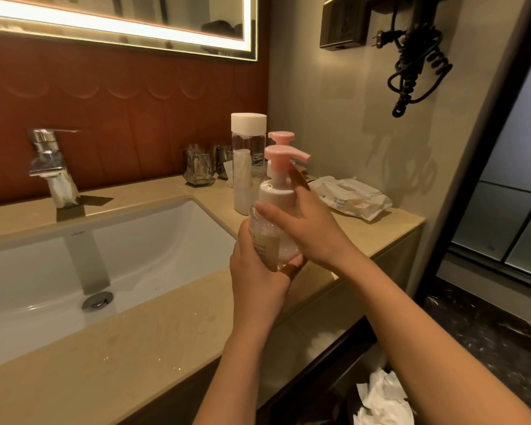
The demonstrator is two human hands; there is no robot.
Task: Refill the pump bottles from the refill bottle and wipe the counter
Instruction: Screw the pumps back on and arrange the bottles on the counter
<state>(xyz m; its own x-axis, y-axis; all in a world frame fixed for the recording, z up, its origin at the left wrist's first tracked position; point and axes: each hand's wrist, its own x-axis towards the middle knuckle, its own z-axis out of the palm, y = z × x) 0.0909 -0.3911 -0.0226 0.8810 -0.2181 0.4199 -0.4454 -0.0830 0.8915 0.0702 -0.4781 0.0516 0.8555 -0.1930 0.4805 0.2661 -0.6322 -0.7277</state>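
Currently I hold the pump bottle upright over the counter, beside the sink, likely so any drips land on stone. My left hand wraps its lower body, fingers curled, steadying it. My right hand curls round the white collar under the pink pump, seemingly to twist it. The white-capped refill bottle stands behind, next to a second pump bottle; a wipes pack lies further right.
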